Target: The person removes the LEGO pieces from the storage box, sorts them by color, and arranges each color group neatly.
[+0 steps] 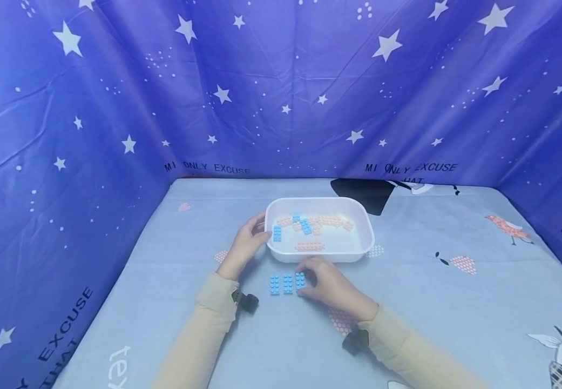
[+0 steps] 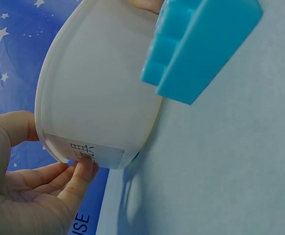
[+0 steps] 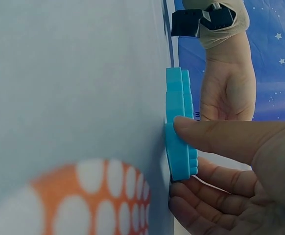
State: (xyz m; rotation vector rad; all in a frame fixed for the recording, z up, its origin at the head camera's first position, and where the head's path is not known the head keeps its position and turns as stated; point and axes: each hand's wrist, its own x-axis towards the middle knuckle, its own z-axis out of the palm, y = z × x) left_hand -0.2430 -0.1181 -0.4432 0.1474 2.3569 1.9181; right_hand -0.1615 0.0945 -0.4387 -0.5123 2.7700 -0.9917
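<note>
Blue-violet curtain [image 1: 290,70] printed with white stars hangs behind and at both sides, dark lettering running along its lower part. Before it lies the bench [image 1: 421,308], covered in pale blue-grey cloth patterned with pink dotted shapes and a reddish bird [image 1: 509,227] toward the right.

Near the middle sits a white tub [image 1: 368,237], rounded at the corners. Inside it are several peach bricks [image 1: 310,246], mostly along the far side, with one long strip near the front wall. Three blue pieces lie among them: a brick [image 1: 277,233] at the left end, and two others [image 1: 306,226] farther back.

Of the two hands, the left hand [image 1: 249,240] holds the tub's left end, thumb at the rim and fingers against the outer wall; the left wrist view shows a fingertip on a label [image 2: 108,154] with dark characters.

Just in front of the tub, three blue bricks [image 1: 288,284] stand side by side in a row, studs up. The right hand [image 1: 331,286] pinches the rightmost one between thumb and fingers; whether its underside touches the cloth, I cannot tell. Both arms wear beige sleeves [image 1: 198,329], with a dark device [image 1: 248,303] at each wrist.
</note>
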